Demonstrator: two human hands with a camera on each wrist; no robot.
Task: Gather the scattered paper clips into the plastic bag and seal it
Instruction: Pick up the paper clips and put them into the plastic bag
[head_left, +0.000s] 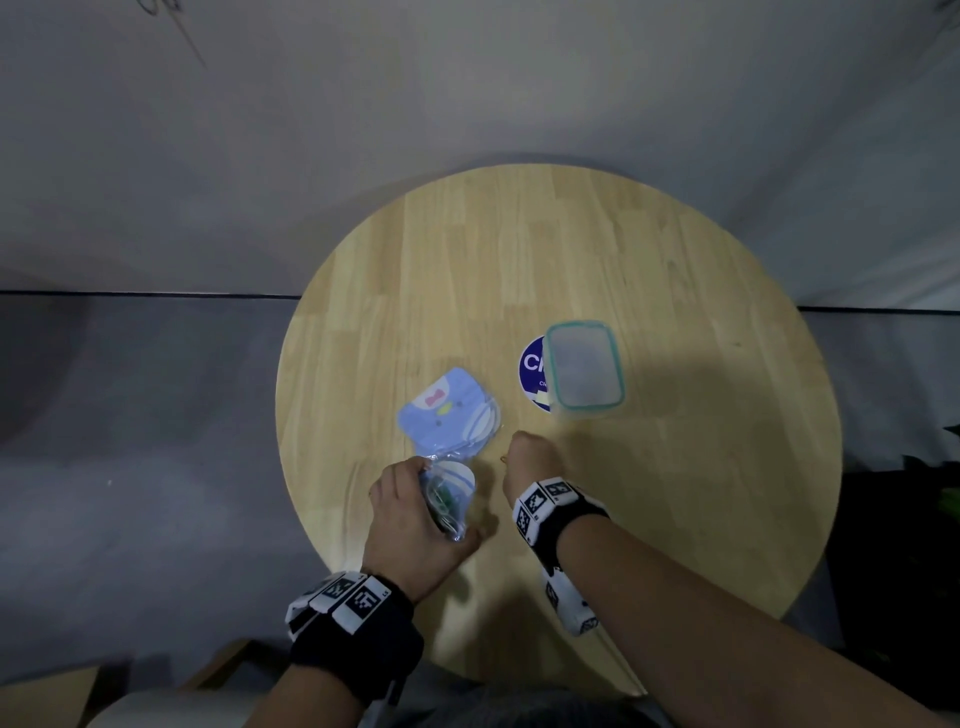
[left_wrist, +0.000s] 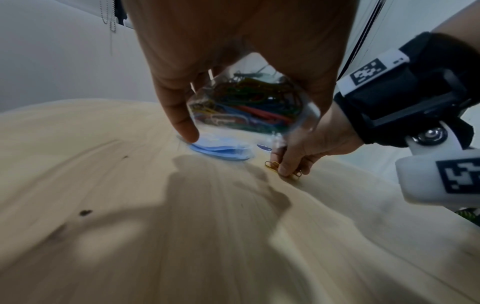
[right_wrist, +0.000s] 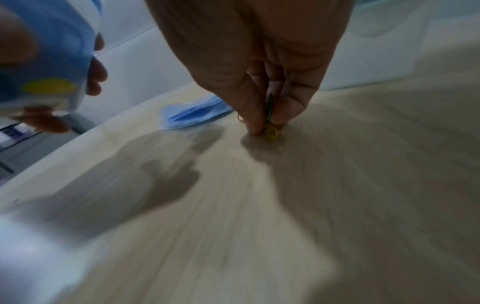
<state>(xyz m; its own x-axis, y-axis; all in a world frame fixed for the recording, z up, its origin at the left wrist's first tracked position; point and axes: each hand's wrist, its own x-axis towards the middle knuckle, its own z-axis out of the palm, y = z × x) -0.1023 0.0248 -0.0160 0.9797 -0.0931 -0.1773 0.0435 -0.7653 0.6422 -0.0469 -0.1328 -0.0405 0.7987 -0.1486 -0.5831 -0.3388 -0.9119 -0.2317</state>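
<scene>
My left hand (head_left: 415, 506) grips a small clear plastic bag (head_left: 448, 496) with a blue printed face, held just above the round wooden table (head_left: 675, 364). Through its clear side (left_wrist: 249, 109) I see several coloured paper clips inside. To its right, my right hand (head_left: 527, 457) is down on the table, its fingertips (right_wrist: 255, 125) pinching paper clips (right_wrist: 271, 131) against the wood. In the left wrist view gold paper clips (left_wrist: 272, 165) lie under those fingers. The bag's mouth is hidden by my left hand.
A pile of blue printed bags (head_left: 449, 413) lies flat just beyond my hands. A clear plastic box with a teal-rimmed lid (head_left: 584, 369) stands at mid-table, partly over a round blue sticker (head_left: 532, 366). The table edge is close below my wrists.
</scene>
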